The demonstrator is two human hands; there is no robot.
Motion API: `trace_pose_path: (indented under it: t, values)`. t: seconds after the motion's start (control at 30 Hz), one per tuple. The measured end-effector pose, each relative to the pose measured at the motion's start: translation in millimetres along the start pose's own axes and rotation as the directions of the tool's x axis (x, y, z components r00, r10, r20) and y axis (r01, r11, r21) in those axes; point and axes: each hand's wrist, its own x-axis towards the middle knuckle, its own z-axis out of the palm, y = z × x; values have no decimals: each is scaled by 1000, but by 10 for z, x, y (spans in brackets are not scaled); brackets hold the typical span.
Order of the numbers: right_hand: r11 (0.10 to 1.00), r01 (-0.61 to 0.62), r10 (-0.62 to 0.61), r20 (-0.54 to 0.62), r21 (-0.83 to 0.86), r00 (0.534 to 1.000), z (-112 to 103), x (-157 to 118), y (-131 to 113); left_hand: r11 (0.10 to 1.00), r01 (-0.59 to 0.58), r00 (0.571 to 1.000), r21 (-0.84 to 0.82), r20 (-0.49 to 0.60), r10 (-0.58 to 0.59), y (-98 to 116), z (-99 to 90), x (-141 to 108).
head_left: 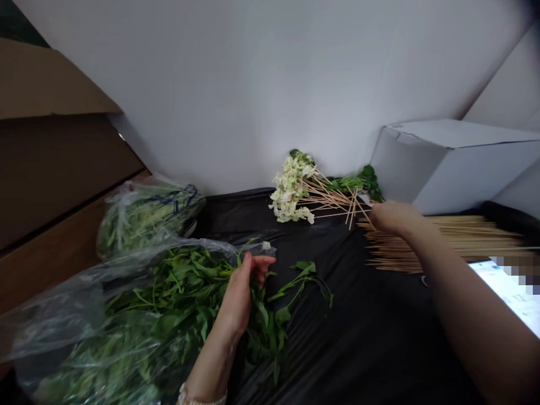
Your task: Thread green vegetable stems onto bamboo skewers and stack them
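Observation:
My left hand [244, 287] is over a heap of leafy greens [185, 287] spilling from a clear plastic bag [71, 315]. Its fingers are loosely curled, and a thin leafy stem shows beside the thumb; the grip is partly hidden. Loose leafy sprigs [301, 284] lie just right of it. Farther right, my right hand [392, 216] is closed at the end of a thin wooden skewer [366, 212], its fingertips mostly hidden. Beneath that forearm lies a pile of bare wooden skewers [455, 236]. Skewers threaded with pale green leaf pieces [291, 188] rest near the wall.
Another plastic bag of greens [147, 216] stands at the back left, beside a cardboard box [50, 129]. A bunch of greens [358, 181] and a white box [422, 163] sit at the back right. A lit screen [502, 292] is at the right edge. Black plastic [337, 349] covers the table.

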Motion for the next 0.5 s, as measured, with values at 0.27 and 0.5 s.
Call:
trace_pose_path:
  t: [0.27, 0.5]
  values:
    - [927, 374, -361, 257, -2, 896, -136, -197, -508, 998, 36, 985, 53, 168, -44, 1, 5, -10]
    - [850, 524, -526, 135, 51, 840, -378, -490, -880, 953, -134, 970, 273, 231, 70, -90, 22, -37]
